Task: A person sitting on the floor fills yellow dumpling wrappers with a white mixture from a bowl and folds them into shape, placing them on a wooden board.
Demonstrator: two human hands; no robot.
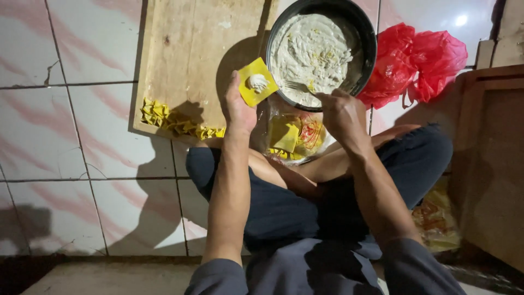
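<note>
Left hand [238, 109] under filled yellow wrapper [256, 82], right hand [339, 112] on fork [297, 86].

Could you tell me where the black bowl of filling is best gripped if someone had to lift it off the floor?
Probably by the rim of the black bowl on its right side, toward the red bag. That edge is bare; the right hand and fork occupy the near rim, the left hand and wrapper the left.
</note>
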